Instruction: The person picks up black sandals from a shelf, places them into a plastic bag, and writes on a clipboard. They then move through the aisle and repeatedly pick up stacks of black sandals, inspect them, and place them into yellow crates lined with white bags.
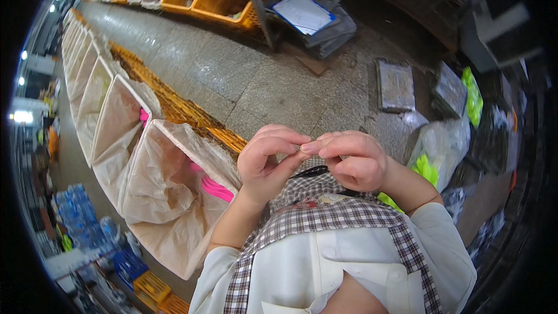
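Observation:
My left hand (268, 160) and my right hand (356, 160) are raised in front of my chest, their fingertips meeting. Thumb and forefinger are pinched together on each hand. Whatever sits between the fingertips is too small to make out. Below them is the checked apron (331, 218) I wear over a white top. Close to my left forearm stands a crate lined with pale cloth (168, 197). Bright pink pieces (216, 189) lie inside it.
More cloth-lined crates run away to the far left beside yellow crates (174, 102). Orange crates (224, 14) stand at the back, next to a clipboard (303, 13) on stacked grey slabs. At right are a metal block (396, 86) and a clear plastic bag (447, 145) with yellow-green pieces.

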{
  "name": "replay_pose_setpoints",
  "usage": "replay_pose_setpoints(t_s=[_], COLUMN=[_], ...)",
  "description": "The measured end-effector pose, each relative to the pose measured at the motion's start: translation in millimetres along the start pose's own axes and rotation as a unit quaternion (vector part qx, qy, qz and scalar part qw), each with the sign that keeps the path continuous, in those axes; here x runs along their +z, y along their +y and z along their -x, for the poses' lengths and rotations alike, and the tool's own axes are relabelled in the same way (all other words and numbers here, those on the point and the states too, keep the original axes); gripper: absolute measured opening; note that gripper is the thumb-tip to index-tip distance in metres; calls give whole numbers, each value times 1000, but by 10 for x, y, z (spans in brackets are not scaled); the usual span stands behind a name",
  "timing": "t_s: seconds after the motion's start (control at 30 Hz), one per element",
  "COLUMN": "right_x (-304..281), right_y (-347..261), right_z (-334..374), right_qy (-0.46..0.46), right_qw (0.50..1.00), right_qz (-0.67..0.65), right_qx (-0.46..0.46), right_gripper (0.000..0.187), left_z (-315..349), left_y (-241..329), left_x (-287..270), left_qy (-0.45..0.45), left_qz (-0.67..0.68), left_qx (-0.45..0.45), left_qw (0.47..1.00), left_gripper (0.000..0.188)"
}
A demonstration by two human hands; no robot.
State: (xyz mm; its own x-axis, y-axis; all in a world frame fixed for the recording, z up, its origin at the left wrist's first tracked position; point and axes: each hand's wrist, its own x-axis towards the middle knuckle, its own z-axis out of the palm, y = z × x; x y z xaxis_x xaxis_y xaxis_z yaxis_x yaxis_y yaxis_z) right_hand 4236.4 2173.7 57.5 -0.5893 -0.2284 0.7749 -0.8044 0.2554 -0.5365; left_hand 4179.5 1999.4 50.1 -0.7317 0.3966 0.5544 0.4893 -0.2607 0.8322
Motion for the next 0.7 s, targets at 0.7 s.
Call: replay_pose_setpoints(t_s=[0.7], right_x=[1998], right_y=[3801], right_z=[-3525], right_qy=[-138], right_qw=[954], right_qz=[-217], right_qx=[-152], right_gripper=[18], left_z=[-2498], left_y=[-1462], left_x=[-3617], left_qy=[151], left_qz=[-311], left_qx=[83], left_qw=[935], left_gripper=[16])
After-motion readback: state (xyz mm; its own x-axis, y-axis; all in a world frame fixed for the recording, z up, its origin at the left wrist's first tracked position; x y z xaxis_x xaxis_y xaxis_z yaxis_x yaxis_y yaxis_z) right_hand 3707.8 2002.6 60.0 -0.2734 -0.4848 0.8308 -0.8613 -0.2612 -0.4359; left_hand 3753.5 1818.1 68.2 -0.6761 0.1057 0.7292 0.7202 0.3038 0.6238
